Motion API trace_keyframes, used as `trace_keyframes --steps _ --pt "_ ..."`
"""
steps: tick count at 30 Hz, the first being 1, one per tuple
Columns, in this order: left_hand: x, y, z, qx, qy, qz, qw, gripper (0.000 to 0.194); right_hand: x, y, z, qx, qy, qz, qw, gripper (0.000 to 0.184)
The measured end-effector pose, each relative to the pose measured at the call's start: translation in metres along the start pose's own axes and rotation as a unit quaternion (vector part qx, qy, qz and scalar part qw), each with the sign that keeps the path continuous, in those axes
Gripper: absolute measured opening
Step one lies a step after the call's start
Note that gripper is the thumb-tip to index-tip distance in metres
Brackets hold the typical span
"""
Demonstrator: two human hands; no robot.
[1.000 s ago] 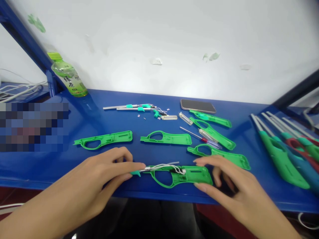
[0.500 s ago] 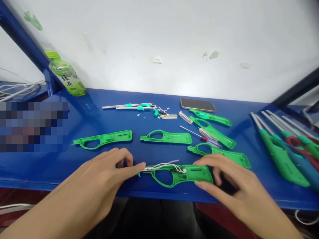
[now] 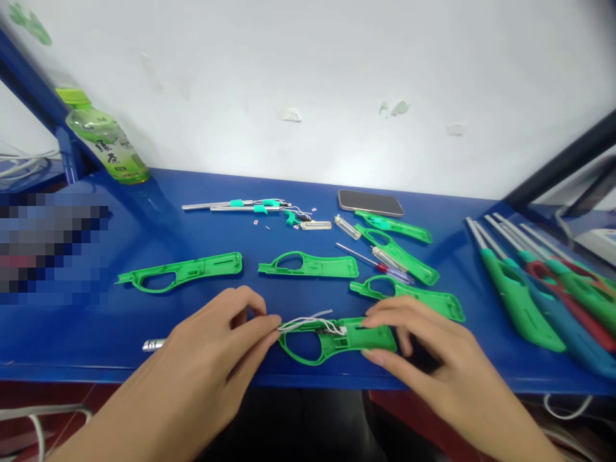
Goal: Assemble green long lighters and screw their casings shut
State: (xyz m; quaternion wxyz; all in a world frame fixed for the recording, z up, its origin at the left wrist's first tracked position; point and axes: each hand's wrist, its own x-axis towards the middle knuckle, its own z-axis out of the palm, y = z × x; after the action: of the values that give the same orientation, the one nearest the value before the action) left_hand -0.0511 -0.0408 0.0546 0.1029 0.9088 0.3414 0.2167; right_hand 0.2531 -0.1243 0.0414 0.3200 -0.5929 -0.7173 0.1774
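Green plastic shell (image 3: 337,339), white wires (image 3: 312,323), hands (image 3: 212,359) gripping

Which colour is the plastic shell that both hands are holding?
Green shell, seen clearly in the head view.

Lighter shell (image 3: 337,338) lies on the desk (image 3: 144,231) at its near edge, centre. Bottle (image 3: 103,140) at 10 o'clock from it, phone (image 3: 370,203) at 1 o'clock, assembled lighters (image 3: 529,282) at 3 o'clock.
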Motion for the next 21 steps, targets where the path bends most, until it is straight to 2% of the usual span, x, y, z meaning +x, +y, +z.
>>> trace_keyframes --steps 4,7,10,14,17,21 --pt "0.008 0.002 0.004 -0.032 -0.003 0.001 0.999 0.023 -0.001 0.0 -0.001 0.001 -0.011 0.005 1.0 0.008" --pt "0.011 0.005 0.009 -0.043 0.02 -0.016 0.999 0.02 0.0 -0.003 -0.002 -0.029 -0.011 -0.004 1.0 0.013" --pt "0.015 0.007 0.015 -0.055 0.049 -0.024 0.997 0.019 0.003 -0.012 0.0 -0.086 0.029 -0.025 0.996 0.018" --pt "0.019 0.009 0.018 -0.064 0.073 -0.029 0.995 0.019 0.012 -0.025 0.011 -0.138 0.06 -0.069 0.986 0.013" --pt "0.019 0.01 0.018 -0.058 0.077 -0.024 0.995 0.02 0.018 -0.03 0.02 -0.15 0.055 -0.071 0.985 0.013" --pt "0.017 0.01 0.018 -0.052 0.075 -0.012 0.996 0.022 0.023 -0.035 0.025 -0.116 0.027 -0.048 0.992 0.011"
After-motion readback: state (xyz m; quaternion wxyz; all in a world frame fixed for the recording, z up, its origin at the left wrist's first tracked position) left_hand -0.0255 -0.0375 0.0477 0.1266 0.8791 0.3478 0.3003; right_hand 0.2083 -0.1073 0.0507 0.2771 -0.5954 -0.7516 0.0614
